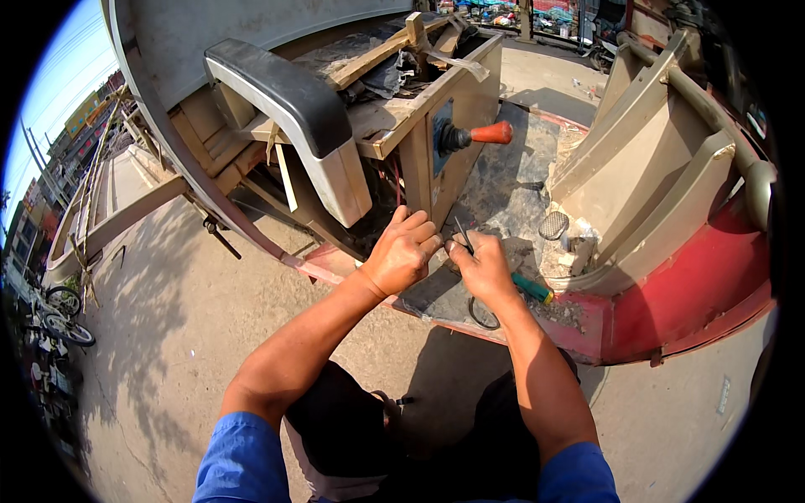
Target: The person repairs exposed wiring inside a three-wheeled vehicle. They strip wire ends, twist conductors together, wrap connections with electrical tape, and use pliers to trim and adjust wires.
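Observation:
My left hand [404,251] is closed just below some thin red wires [397,183] beside the beige cabinet, and what its fingers hold is hidden. My right hand [475,261] pinches a thin dark rod [461,230], with its thumb close to my left fingertips. Behind my right hand a green-and-yellow handled tool [533,289] lies on the dirty vehicle floor, near a dark loop of cable [475,312]. Above my hands a lever with a red knob [491,132] sticks out from the cabinet [454,184].
A black-and-silver armrest [310,134] stands at upper left. Wood scraps [377,63] sit atop the cabinet. A curved beige panel [637,176] and red body panel [679,293] form the right side. Bicycles [63,323] stand at far left on the concrete ground [168,302].

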A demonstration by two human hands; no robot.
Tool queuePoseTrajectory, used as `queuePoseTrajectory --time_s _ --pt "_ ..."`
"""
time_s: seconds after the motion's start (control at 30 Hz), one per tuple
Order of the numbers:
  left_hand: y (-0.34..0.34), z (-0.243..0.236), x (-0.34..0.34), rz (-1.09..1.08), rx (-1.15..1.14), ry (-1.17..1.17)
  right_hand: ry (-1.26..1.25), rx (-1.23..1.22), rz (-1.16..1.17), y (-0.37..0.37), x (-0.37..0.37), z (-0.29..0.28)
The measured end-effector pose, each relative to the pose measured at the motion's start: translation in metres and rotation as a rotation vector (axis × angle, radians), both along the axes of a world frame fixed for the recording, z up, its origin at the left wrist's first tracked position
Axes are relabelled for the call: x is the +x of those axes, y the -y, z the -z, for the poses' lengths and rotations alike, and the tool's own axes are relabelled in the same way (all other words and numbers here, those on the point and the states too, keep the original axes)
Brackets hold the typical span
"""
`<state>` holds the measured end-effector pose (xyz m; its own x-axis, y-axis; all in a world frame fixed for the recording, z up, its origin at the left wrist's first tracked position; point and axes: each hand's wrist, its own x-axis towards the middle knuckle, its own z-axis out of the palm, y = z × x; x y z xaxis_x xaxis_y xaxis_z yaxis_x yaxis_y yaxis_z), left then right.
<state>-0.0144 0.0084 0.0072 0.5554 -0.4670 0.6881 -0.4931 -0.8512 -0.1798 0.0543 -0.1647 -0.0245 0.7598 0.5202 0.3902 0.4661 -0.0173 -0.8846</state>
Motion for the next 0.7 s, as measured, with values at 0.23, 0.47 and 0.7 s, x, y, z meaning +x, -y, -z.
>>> queuePoseTrajectory --time_s 0.23,0.47,0.7 --pt "-0.006 -0.002 -0.001 0.034 0.085 0.061 -1.083 0.239 -0.486 0.008 0.015 -0.004" --pt "0.006 -0.002 -0.002 -0.061 -0.297 -0.194 -0.142 0.056 -0.130 0.009 0.016 0.012" --pt "0.001 0.002 0.005 -0.125 -0.432 -0.440 0.465 -0.034 0.167 0.010 0.004 -0.001"
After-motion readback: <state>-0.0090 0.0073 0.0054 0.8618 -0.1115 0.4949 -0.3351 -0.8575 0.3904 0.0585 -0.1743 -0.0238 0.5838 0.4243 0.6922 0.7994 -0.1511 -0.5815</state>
